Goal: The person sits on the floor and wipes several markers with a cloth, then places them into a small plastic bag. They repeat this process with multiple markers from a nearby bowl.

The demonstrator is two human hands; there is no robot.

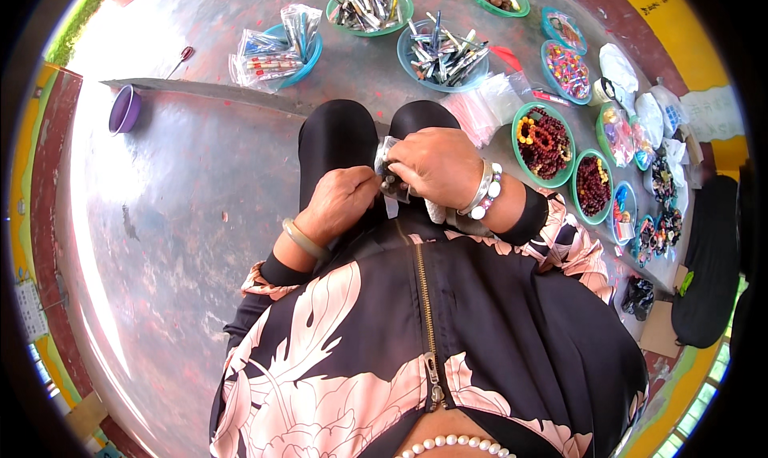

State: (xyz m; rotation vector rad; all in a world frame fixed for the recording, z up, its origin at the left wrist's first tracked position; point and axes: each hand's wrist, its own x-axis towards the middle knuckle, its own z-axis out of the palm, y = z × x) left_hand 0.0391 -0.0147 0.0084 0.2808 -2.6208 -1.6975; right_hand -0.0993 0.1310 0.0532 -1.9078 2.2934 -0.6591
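Observation:
Over my lap, both hands meet at a small clear plastic bag (pixel 388 178) with dark, roundish things in it. My left hand (pixel 340 202) pinches the bag's left side, its fingers closed. My right hand (pixel 440 164) is closed over the top and right side, covering much of it. What exactly lies inside cannot be made out. Just right of my right hand stands a green bowl (pixel 518 160) of dark red and yellow beaded bracelets. Flat clear plastic bags (pixel 480 106) lie in a pile beyond that hand.
Ahead are a green bowl (pixel 342 26) and a blue bowl (pixel 412 72) of pens, plus a blue basin (pixel 314 56) of bagged pens. Several bowls of beads and trinkets line the right. A purple basin (pixel 125 110) and scissors (pixel 184 56) lie at far left.

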